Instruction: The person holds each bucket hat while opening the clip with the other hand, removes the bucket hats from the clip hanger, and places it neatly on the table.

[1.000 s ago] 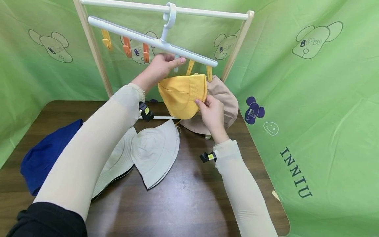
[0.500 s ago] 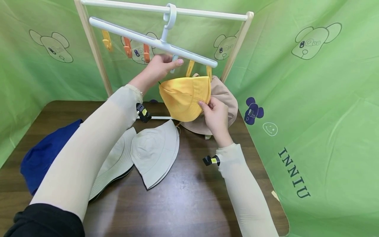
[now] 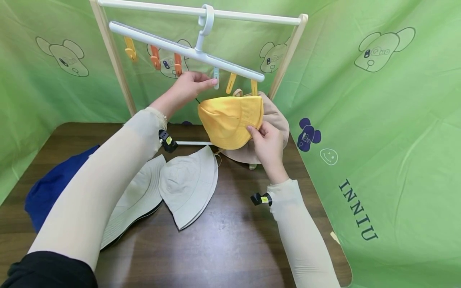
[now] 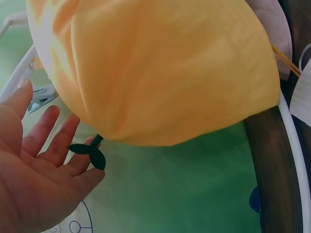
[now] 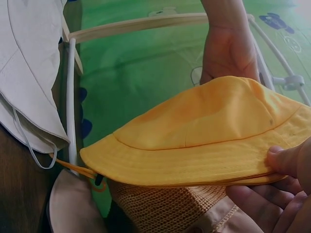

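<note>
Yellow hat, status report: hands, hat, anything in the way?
Right hand pinches yellow hat by its brim; left hand at pale blue clip. Hat not clipped, below hanger. Beige hat behind, apparently not blocking.

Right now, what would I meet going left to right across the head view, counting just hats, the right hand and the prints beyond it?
Blue hat → pale hat partly behind the sleeve → second pale hat → yellow hat → right hand → purple bear print → smiley print → INNIU lettering.
</note>
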Action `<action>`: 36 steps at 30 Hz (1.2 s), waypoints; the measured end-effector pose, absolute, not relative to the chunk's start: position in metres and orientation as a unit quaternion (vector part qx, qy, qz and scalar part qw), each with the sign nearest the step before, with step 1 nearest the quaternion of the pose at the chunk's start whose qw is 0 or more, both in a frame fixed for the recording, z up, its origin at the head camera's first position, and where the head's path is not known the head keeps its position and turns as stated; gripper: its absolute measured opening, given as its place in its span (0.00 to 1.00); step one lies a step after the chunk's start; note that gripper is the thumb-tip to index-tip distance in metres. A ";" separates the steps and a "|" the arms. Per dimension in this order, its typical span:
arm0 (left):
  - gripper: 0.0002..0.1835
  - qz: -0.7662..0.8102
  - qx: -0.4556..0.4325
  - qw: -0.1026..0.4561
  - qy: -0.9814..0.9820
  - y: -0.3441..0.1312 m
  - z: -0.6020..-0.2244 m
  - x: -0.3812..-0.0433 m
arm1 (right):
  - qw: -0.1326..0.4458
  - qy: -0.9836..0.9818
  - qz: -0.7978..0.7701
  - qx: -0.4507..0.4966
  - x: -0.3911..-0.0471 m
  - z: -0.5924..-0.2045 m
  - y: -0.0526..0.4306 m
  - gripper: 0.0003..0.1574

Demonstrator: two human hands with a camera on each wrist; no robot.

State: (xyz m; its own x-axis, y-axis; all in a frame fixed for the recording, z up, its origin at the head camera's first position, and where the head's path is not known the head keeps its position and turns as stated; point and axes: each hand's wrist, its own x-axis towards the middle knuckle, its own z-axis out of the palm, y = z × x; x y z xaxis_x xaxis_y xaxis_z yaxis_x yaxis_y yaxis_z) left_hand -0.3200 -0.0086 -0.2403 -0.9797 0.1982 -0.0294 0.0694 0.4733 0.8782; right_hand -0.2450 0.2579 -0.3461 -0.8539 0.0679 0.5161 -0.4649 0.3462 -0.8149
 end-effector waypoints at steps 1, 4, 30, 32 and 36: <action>0.33 0.500 0.081 0.059 0.860 -0.009 -0.241 -0.320 | 0.239 -0.784 0.559 0.126 -0.245 -0.346 0.259 0.14; 0.31 0.488 0.087 0.046 0.867 -0.012 -0.244 -0.318 | 0.249 -0.777 0.563 0.133 -0.244 -0.345 0.260 0.14; 0.23 0.477 0.140 -0.074 0.864 -0.055 -0.268 -0.248 | 0.305 -0.787 0.514 0.154 -0.230 -0.346 0.266 0.13; 0.22 0.482 0.140 -0.077 0.862 -0.056 -0.271 -0.244 | 0.310 -0.791 0.506 0.150 -0.229 -0.347 0.268 0.13; 0.21 0.480 0.145 -0.080 0.861 -0.058 -0.277 -0.237 | 0.311 -0.795 0.500 0.146 -0.226 -0.349 0.271 0.14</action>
State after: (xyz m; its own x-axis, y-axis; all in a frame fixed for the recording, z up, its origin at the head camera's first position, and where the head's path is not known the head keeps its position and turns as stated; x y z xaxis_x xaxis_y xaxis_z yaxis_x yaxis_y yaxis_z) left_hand -0.2366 -0.0576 -0.2765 -0.9451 0.1727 0.2774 0.3268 0.4968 0.8040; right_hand -0.2255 0.2708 -0.3488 -0.7644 0.0788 0.6399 -0.5425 0.4578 -0.7044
